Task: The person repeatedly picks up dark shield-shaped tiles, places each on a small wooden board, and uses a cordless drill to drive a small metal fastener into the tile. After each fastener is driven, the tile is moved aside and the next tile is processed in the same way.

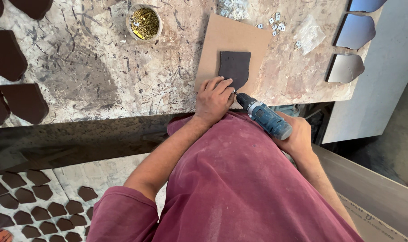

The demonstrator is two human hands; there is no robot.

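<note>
Screw tub [144, 22], small brackets [275, 24] — behind dark shield-shaped piece [234, 67].

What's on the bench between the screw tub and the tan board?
Nothing. In the head view the stretch of stained benchtop between the screw tub and the tan board is bare; only scratches and paint marks show there.

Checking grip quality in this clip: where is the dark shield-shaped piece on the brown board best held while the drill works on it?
Probably at its lower end, from the worker's own side, pressed flat. The dark shield-shaped piece lies flat on the brown board; the left hand presses there, beside the drill in the right hand.
</note>
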